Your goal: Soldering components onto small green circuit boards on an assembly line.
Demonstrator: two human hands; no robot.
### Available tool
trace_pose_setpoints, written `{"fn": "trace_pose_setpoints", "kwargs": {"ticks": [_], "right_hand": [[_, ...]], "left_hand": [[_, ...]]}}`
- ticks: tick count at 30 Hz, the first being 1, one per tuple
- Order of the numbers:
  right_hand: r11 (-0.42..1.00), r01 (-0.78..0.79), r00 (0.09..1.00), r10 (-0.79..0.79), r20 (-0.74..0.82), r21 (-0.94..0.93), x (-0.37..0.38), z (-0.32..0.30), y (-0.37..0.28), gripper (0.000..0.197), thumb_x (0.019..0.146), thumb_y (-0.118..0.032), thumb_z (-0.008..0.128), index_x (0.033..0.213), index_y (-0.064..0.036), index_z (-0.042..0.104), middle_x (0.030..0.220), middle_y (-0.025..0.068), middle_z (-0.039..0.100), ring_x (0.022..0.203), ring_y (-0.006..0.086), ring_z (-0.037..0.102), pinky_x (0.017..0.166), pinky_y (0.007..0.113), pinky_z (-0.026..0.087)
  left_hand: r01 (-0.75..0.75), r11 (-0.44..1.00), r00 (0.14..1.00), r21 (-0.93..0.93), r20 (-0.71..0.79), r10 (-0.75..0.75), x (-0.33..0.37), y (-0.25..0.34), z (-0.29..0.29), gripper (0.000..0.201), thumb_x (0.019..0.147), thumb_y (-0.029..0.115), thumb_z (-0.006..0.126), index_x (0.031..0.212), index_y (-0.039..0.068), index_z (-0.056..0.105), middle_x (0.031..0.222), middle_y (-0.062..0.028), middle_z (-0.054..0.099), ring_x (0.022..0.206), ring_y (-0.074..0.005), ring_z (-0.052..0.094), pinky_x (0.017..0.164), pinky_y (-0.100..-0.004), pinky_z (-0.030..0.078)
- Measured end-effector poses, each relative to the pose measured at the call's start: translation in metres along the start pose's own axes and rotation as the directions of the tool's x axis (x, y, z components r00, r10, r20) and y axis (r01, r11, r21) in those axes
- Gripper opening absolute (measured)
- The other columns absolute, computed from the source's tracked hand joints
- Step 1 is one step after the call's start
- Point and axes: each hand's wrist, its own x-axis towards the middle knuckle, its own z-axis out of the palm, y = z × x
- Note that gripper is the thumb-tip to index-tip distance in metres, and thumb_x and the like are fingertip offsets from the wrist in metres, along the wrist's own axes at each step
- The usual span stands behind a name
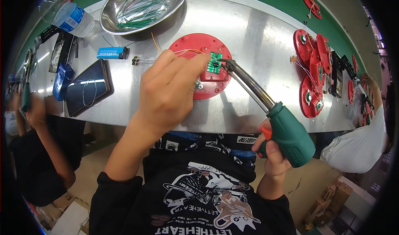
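My right hand (273,154) grips a green soldering gun (291,133) with a red trigger. Its long metal barrel slants up and left, and the tip meets or nearly meets a small green circuit board (214,63). That board sits on a round red plastic housing (183,42). From the left, my left hand (168,87) reaches over the housing, fingers pinched together at the board's left edge. Whatever is between the fingertips is hidden. Thin orange and white wires (189,50) pass behind this hand toward the board. A silvery round part (198,84) shows below the fingers.
A steel bowl (109,17) of green wires stands at the back left. Nearby are a water bottle (75,21), a blue box-shaped item (110,52) and a dark tablet-like slab (89,87). More red housings (309,91) lie right. Other people work at both sides.
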Motion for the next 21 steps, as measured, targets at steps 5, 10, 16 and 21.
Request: {"fn": "trace_pose_setpoints", "kwargs": {"ticks": [5, 10, 16, 21], "right_hand": [[0.997, -0.073, 0.997, 0.073, -0.001, 0.01, -0.001, 0.002, -0.005, 0.051, 0.09, -0.024, 0.063, 0.126, 0.0116, 0.057, 0.1, 0.0213, 0.064, 0.055, 0.02, 0.061, 0.05, 0.027, 0.047], [0.996, -0.078, 0.997, 0.079, -0.023, 0.04, -0.003, 0.001, -0.005, 0.048, 0.09, -0.024, 0.063, 0.123, 0.0106, 0.058, 0.1, 0.0214, 0.063, 0.056, 0.0196, 0.061, 0.053, 0.027, 0.047], [0.998, -0.058, 0.998, 0.059, -0.013, 0.03, 0.0, 0.003, -0.008, 0.043, 0.089, -0.02, 0.063, 0.119, 0.0107, 0.06, 0.101, 0.0223, 0.063, 0.056, 0.0199, 0.06, 0.051, 0.027, 0.047], [0.999, 0.015, 0.999, -0.013, 0.048, -0.052, 0.003, -0.001, -0.005, 0.039, 0.088, -0.014, 0.06, 0.119, 0.0115, 0.06, 0.102, 0.0234, 0.063, 0.056, 0.0213, 0.06, 0.05, 0.029, 0.05]], "left_hand": [[0.107, 0.991, 0.992, -0.077, -0.064, -0.112, 0.002, 0.003, -0.002, 0.032, 0.084, 0.0, 0.066, 0.116, -0.005, 0.067, 0.082, -0.0106, 0.063, 0.07, -0.0281, 0.056, 0.062, -0.0365, 0.048], [0.051, 0.994, 0.993, -0.102, -0.101, -0.062, 0.008, 0.004, -0.004, 0.026, 0.081, 0.0, 0.068, 0.107, -0.003, 0.068, 0.086, -0.0131, 0.064, 0.072, -0.0297, 0.058, 0.064, -0.0372, 0.049], [0.051, 0.992, 0.998, -0.114, -0.036, -0.055, -0.002, -0.001, -0.002, 0.021, 0.082, -0.003, 0.066, 0.102, -0.002, 0.069, 0.085, -0.0129, 0.065, 0.075, -0.0304, 0.062, 0.067, -0.0396, 0.052], [0.082, 0.992, 0.996, -0.098, -0.017, -0.085, -0.001, 0.001, 0.001, 0.018, 0.081, -0.002, 0.068, 0.099, -0.001, 0.069, 0.083, -0.0121, 0.066, 0.075, -0.03, 0.063, 0.067, -0.0401, 0.053]]}}
